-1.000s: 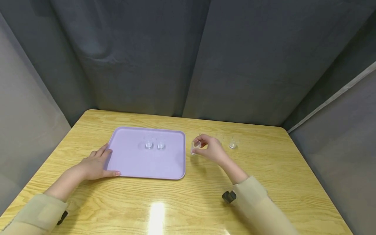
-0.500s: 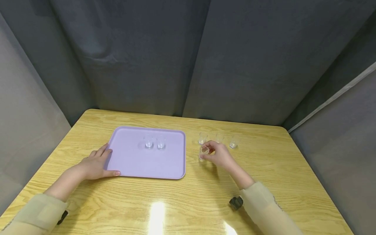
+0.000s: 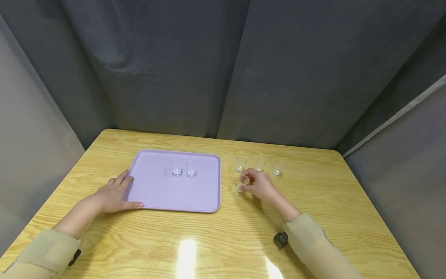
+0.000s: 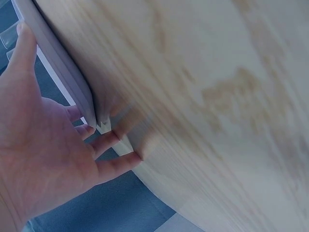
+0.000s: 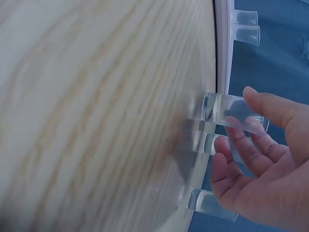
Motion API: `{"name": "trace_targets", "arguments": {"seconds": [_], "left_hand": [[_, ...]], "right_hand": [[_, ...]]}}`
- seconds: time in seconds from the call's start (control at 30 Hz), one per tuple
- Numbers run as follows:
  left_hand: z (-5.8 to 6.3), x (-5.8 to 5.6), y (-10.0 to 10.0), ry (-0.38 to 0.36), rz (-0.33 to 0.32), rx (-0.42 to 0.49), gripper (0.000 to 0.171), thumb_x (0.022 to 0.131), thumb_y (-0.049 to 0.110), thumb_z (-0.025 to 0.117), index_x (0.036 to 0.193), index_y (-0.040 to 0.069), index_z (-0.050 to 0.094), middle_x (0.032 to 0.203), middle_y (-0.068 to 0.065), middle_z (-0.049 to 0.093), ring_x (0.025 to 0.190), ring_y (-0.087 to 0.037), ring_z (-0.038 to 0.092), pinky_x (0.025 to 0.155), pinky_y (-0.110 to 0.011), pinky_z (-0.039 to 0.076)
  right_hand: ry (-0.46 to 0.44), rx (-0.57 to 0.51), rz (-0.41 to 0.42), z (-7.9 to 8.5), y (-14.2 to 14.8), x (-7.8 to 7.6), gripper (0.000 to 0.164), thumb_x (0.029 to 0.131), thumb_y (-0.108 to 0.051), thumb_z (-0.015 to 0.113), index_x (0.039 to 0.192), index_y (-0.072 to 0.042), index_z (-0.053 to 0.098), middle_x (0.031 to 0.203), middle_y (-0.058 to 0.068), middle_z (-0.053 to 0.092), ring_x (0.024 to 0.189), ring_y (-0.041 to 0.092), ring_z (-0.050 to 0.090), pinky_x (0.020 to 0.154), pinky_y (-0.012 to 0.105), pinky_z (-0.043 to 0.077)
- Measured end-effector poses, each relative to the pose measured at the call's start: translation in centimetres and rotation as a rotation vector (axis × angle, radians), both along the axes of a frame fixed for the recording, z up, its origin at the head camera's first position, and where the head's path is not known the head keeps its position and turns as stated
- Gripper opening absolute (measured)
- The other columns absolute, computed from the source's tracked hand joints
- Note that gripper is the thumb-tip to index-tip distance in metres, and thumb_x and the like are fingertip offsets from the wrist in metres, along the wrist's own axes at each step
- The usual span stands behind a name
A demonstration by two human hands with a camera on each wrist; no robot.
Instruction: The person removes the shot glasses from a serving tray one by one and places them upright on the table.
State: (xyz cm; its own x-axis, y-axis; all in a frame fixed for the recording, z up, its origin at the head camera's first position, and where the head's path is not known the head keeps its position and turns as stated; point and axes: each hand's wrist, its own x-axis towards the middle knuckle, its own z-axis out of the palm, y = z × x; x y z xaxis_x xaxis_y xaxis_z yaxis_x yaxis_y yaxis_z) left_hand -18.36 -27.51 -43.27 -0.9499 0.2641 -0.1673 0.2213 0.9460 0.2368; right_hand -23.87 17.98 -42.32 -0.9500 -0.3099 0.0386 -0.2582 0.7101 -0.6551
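Observation:
My left hand (image 3: 110, 197) rests at the left end of a lavender tray (image 3: 174, 198), thumb along the front edge and fingers spread by the left edge. Two small clear shot glasses stand on the tray, a left glass (image 3: 177, 169) and a right glass (image 3: 191, 169). To the right of the tray, my right hand (image 3: 259, 186) holds another shot glass (image 5: 229, 111) between thumb and fingers. This glass is upright, its base at or just over the tabletop. Its far side is partly hidden by fingers.
Behind the right hand, three more shot glasses stand in a row on the wooden table (image 3: 195, 240): a left one (image 3: 241, 164), a middle one (image 3: 260, 164) and a right one (image 3: 278, 169). Grey curtains (image 3: 167, 77) enclose the table at the back and sides.
My right hand has carried its glass right and slightly nearer, away from the tray, then nearly stopped. The left glass of the back row has come into sight. The left hand stays put.

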Motion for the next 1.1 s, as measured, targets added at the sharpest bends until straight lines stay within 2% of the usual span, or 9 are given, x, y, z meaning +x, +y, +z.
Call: {"name": "trace_targets", "arguments": {"seconds": [0.17,0.33,0.43,0.63,0.87,1.1], "left_hand": [[0.0,0.0,0.0,-0.003,0.005,0.005,0.116,0.07,0.078,0.056,0.141,-0.009,0.028,0.151,-0.03,0.013,0.126,-0.052,0.028,0.088,-0.07,0.034],[0.3,0.1,0.1,-0.007,0.001,0.013,0.114,0.07,0.077,0.058,0.14,-0.009,0.03,0.15,-0.031,0.014,0.126,-0.053,0.029,0.087,-0.069,0.034],[0.1,0.0,0.0,-0.005,0.004,0.016,0.116,0.069,0.079,0.056,0.141,-0.009,0.029,0.15,-0.03,0.014,0.126,-0.052,0.029,0.087,-0.07,0.034],[-0.6,-0.2,-0.4,-0.001,0.014,0.009,0.12,0.067,0.083,0.053,0.142,-0.008,0.028,0.152,-0.029,0.012,0.128,-0.051,0.027,0.089,-0.07,0.032],[0.3,0.2,0.1,-0.002,0.003,0.007,0.114,0.071,0.076,0.059,0.14,-0.01,0.03,0.15,-0.031,0.014,0.125,-0.053,0.03,0.086,-0.069,0.035],[0.1,0.2,0.0,0.009,0.005,0.014,0.113,0.071,0.075,0.059,0.14,-0.009,0.03,0.15,-0.03,0.015,0.125,-0.051,0.03,0.087,-0.069,0.034]], "right_hand": [[-0.02,-0.002,0.006,-0.2,0.2,0.0,0.035,0.076,-0.015,0.079,0.106,-0.008,0.064,0.097,0.004,0.066,0.079,0.017,0.057,0.066,0.027,0.046],[-0.052,-0.01,0.006,-0.2,0.4,0.1,0.049,0.077,-0.017,0.079,0.121,-0.009,0.059,0.11,0.01,0.064,0.086,0.02,0.06,0.066,0.026,0.049],[-0.049,-0.026,0.005,0.1,0.5,0.3,0.054,0.078,-0.017,0.079,0.126,-0.008,0.056,0.116,0.013,0.062,0.091,0.024,0.061,0.068,0.028,0.05],[-0.037,-0.033,0.012,1.5,0.8,0.9,0.055,0.081,-0.019,0.075,0.13,-0.009,0.052,0.126,0.013,0.057,0.103,0.032,0.057,0.077,0.038,0.051],[0.001,-0.054,0.051,3.5,0.9,1.6,0.056,0.082,-0.019,0.074,0.131,-0.006,0.05,0.131,0.016,0.054,0.114,0.038,0.053,0.091,0.053,0.045],[0.049,-0.06,0.069,5.1,0.3,2.2,0.056,0.081,-0.018,0.075,0.13,-0.007,0.051,0.13,0.014,0.055,0.115,0.036,0.053,0.094,0.052,0.044]]}}
